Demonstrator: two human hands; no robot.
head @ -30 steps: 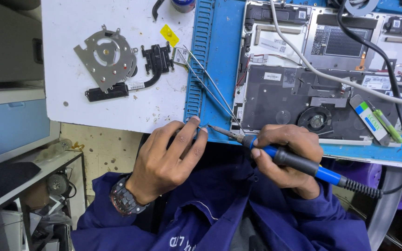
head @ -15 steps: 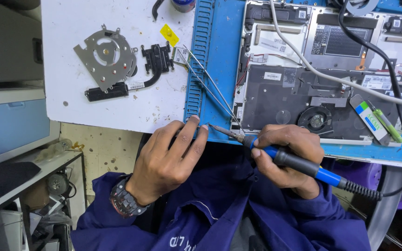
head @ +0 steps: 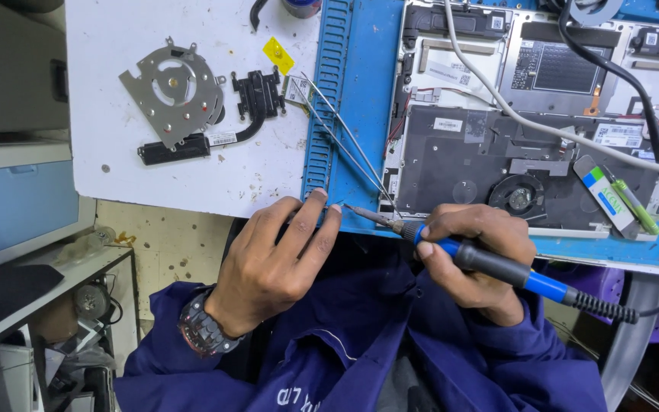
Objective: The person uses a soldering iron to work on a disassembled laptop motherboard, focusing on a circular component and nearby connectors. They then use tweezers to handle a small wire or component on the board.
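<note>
My right hand [head: 476, 259] grips a blue and black soldering iron [head: 497, 268], its metal tip pointing left toward my left fingertips. My left hand [head: 274, 267] rests at the front edge of the blue work mat [head: 356, 99], fingers pinched together near the iron's tip; what they hold is too small to tell. An opened laptop base [head: 528, 145] with a round fan lies on the mat beyond my right hand. Steel tweezers [head: 345, 141] lie slanted on the mat just beyond my left fingers.
A white board [head: 192, 175] at the left carries a metal fan plate [head: 171, 93], a black heat pipe part [head: 257, 95] and a yellow tag [head: 278, 55]. A grey cable and a black cable [head: 654, 130] cross the laptop. A green and white tube [head: 612, 197] lies at the right.
</note>
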